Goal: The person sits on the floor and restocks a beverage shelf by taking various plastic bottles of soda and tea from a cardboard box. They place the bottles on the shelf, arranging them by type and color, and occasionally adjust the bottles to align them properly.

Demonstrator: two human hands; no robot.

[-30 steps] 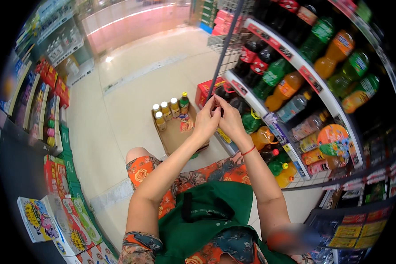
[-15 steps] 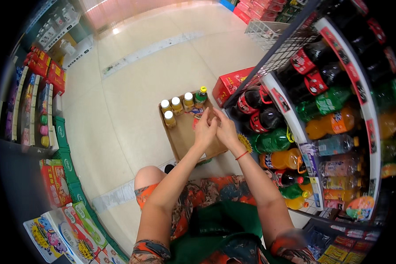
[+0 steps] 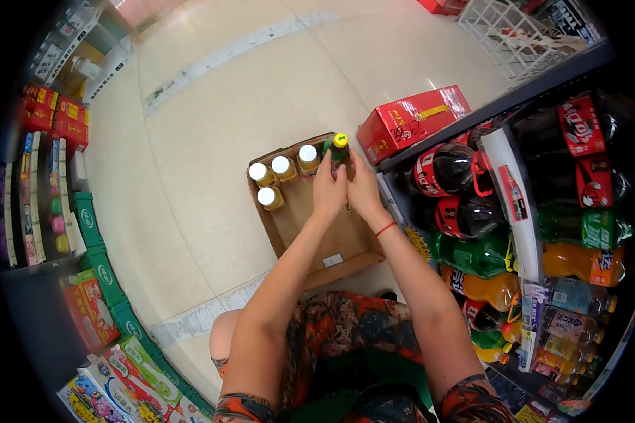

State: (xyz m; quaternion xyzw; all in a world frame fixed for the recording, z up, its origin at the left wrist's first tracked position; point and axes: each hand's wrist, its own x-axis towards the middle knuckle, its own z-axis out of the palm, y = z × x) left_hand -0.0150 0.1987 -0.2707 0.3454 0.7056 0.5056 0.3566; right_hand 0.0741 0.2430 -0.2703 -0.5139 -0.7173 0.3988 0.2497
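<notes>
A shallow cardboard tray [image 3: 282, 236] lies on the floor in front of me. Several white-capped bottles of yellowish contents [image 3: 283, 168] stand along its far and left sides. In the far right corner is a dark green bottle with a yellow cap [image 3: 338, 150]. My left hand [image 3: 329, 192] and my right hand [image 3: 363, 189] close in on this bottle from both sides, fingers curved along it and thumbs toward each other. The palms and the bottle's lower part are mostly hidden. A small white label [image 3: 332, 261] sits at the tray's near edge.
Just beyond the tray on the right stands a red carton [image 3: 410, 121]. Shelves of large soft drink bottles [image 3: 476, 254] rise close to my right arm. A white wire basket [image 3: 511, 41] stands farther back. Green crates [image 3: 106, 271] and boxed goods [image 3: 92, 310] line the left.
My view has shifted, bringing the shelf bottles and red carton closer. My hands have moved from over the tray's right part to around the yellow-capped bottle. The colourful patch beside it is now mostly covered.
</notes>
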